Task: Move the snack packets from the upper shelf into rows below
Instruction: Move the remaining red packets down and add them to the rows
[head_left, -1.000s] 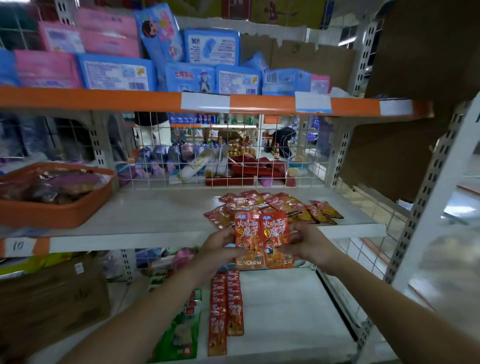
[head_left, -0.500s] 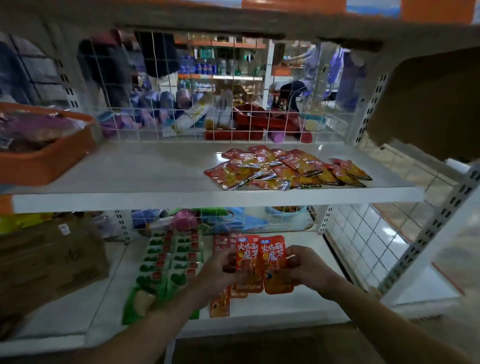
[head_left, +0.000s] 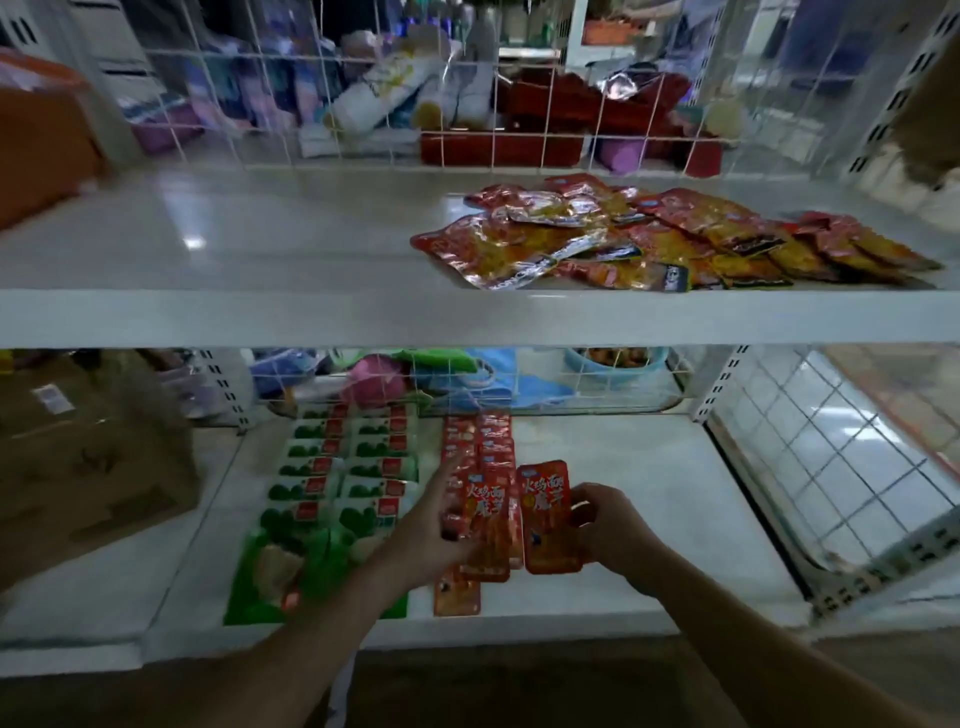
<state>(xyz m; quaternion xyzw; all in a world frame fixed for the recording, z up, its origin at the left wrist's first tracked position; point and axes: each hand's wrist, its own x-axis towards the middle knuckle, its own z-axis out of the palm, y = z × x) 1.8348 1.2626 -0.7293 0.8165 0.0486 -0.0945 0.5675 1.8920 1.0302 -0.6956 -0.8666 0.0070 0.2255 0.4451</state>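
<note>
Left hand (head_left: 431, 525) grips one red snack packet (head_left: 488, 512) by its left edge, index finger straight. Right hand (head_left: 608, 530) pinches a second red packet (head_left: 545, 514) by its right edge. Both packets upright, side by side, over the lower shelf (head_left: 649, 493). On that shelf, left to right: cardboard box (head_left: 93, 467), two rows of green packets (head_left: 337, 478), red packet rows (head_left: 478, 441) partly under the left hand. Loose packet pile (head_left: 649, 239) sits on the upper shelf (head_left: 208, 312), right side.
</note>
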